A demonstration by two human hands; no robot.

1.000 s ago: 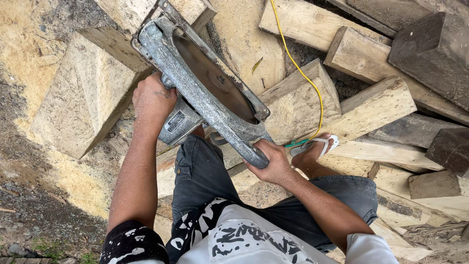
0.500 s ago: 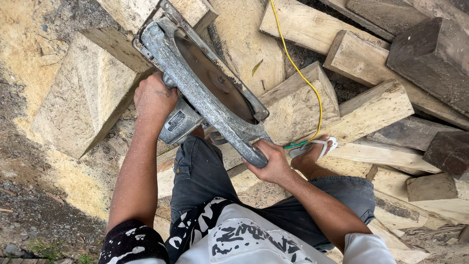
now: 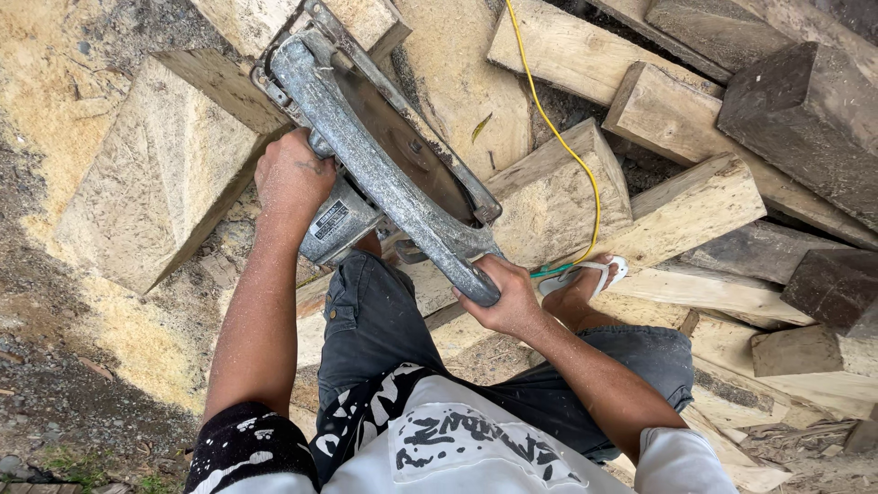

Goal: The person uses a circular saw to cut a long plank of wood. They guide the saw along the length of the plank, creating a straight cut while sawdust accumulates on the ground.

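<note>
no visible shift | circular saw long axis upper-left to lower-right | left hand, right hand fingers clamped on it

Rough timber blocks heaped outdoors, sawdust-strewn dirt (daylight)

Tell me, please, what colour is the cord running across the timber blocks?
Yellow: the cord shows best in the head view, trailing over the pale timber blocks.

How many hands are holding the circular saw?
2. The left hand grips the circular saw by its motor side, at the left. The right hand grips the rear end of the long grey handle, lower right. No other hands are in view.
</note>
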